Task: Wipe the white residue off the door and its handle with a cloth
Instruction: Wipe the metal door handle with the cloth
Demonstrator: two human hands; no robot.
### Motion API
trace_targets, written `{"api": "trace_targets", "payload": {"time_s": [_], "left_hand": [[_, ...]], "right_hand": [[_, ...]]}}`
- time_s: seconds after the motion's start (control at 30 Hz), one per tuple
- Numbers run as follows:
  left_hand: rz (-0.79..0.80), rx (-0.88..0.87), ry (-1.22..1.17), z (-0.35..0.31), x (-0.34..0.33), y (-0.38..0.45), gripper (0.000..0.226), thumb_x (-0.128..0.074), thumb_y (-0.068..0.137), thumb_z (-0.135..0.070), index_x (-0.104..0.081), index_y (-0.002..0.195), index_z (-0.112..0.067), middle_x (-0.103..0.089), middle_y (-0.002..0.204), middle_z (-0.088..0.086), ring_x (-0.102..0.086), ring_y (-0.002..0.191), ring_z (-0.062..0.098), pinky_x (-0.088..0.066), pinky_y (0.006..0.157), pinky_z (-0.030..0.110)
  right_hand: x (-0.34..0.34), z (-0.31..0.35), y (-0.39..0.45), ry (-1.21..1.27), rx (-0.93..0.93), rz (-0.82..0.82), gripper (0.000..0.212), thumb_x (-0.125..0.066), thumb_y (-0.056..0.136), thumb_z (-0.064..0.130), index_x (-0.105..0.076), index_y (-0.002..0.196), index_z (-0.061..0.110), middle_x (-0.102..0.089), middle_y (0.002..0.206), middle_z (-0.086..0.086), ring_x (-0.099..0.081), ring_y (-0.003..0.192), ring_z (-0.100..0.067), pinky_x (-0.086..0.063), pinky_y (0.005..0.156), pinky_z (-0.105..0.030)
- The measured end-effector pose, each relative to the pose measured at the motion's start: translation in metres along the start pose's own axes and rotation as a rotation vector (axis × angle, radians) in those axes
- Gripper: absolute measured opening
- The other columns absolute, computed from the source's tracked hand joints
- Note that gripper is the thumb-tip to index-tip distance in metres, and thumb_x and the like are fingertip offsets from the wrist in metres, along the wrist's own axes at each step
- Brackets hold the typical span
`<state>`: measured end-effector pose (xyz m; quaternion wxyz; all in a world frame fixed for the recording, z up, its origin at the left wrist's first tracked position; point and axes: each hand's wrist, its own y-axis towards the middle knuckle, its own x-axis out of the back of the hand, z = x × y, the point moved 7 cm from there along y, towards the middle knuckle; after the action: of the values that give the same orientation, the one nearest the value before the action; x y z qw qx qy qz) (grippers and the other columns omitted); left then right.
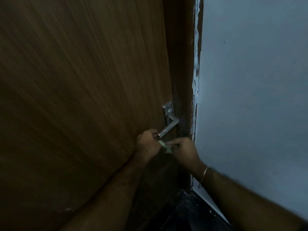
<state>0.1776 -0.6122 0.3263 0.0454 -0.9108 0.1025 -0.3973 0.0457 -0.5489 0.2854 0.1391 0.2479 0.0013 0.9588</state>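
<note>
1. Your left hand (147, 144) and right hand (184, 150) are both pinching a small pale-green cloth (165, 146), which is stretching between them just under the free end of the handle (168, 129).
2. Your left fingers are curling close against the lever's tip; whether they are touching it is hard to tell in the blur.
3. The metal handle is slanting down to the left from its plate (168, 109), which is showing pale smudges.
4. The plate is sitting near the right edge of the brown door (83, 80).
5. A thin bangle (204, 175) is circling your right wrist.
6. The frame (183, 64) is carrying chipped white paint beside the blue-grey wall (258, 80).
</note>
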Motion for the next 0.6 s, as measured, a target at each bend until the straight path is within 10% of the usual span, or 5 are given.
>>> {"api": "trace_targets", "payload": {"time_s": [0.17, 0.5, 0.6], "left_hand": [[-0.012, 0.021, 0.056, 0.013, 0.008, 0.006, 0.044, -0.060, 0.089, -0.003, -0.059, 0.130, -0.019, -0.063, 0.125, -0.003, -0.056, 0.108, 0.010, -0.040, 0.087, 0.021], [0.009, -0.040, 0.041, 0.000, 0.004, 0.007, 0.027, -0.058, 0.092, -0.013, -0.070, 0.116, -0.020, -0.070, 0.111, 0.001, -0.062, 0.104, 0.018, -0.046, 0.086, 0.027], [0.038, -0.072, 0.063, -0.008, 0.002, 0.004, 0.031, -0.056, 0.092, -0.007, -0.069, 0.118, -0.017, -0.070, 0.114, 0.004, -0.063, 0.108, 0.022, -0.050, 0.097, 0.034]], "right_hand": [[0.065, 0.011, 0.021, 0.038, 0.055, -0.563, 0.024, -0.059, 0.089, 0.003, -0.071, 0.106, 0.015, -0.059, 0.099, 0.009, -0.054, 0.085, 0.003, -0.049, 0.085, -0.018], [0.003, 0.042, 0.011, 0.051, 0.187, -0.464, 0.018, -0.056, 0.087, 0.009, -0.072, 0.093, 0.005, -0.067, 0.105, -0.009, -0.061, 0.096, -0.012, -0.044, 0.088, -0.013], [0.032, 0.022, 0.035, 0.180, -0.062, -0.497, 0.016, -0.060, 0.089, 0.002, -0.073, 0.098, 0.004, -0.069, 0.109, -0.010, -0.064, 0.101, -0.019, -0.042, 0.084, -0.008]]}}
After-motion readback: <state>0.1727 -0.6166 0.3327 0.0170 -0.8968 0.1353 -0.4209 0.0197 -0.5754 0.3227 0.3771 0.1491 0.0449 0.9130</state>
